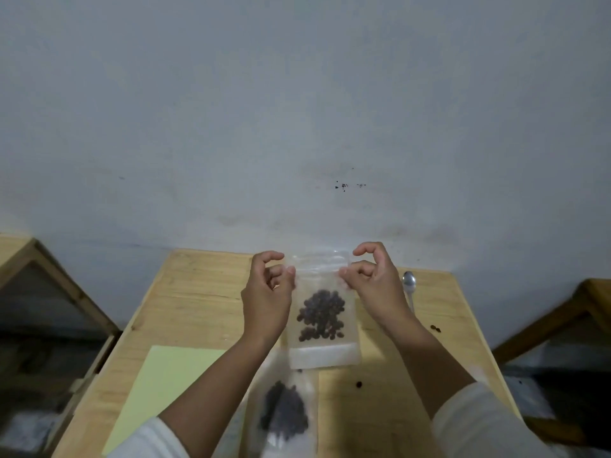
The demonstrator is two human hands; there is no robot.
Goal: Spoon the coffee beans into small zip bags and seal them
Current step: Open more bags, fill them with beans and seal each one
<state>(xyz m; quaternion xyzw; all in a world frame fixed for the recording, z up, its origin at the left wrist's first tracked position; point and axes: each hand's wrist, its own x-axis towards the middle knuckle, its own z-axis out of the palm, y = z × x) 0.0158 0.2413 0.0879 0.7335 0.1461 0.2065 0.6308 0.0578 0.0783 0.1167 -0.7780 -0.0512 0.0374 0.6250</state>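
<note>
1. your left hand [266, 300] pinches the left top edge of the small clear zip bag of dark coffee beans [322, 312], held upright over the pale wooden worktop [198, 299].
2. your right hand [377, 285] pinches its right top edge.
3. a metal spoon [409, 287] lies just right of that hand.

A plain room: a bare grey wall [297, 110] behind a small wooden table [198, 292].
</note>
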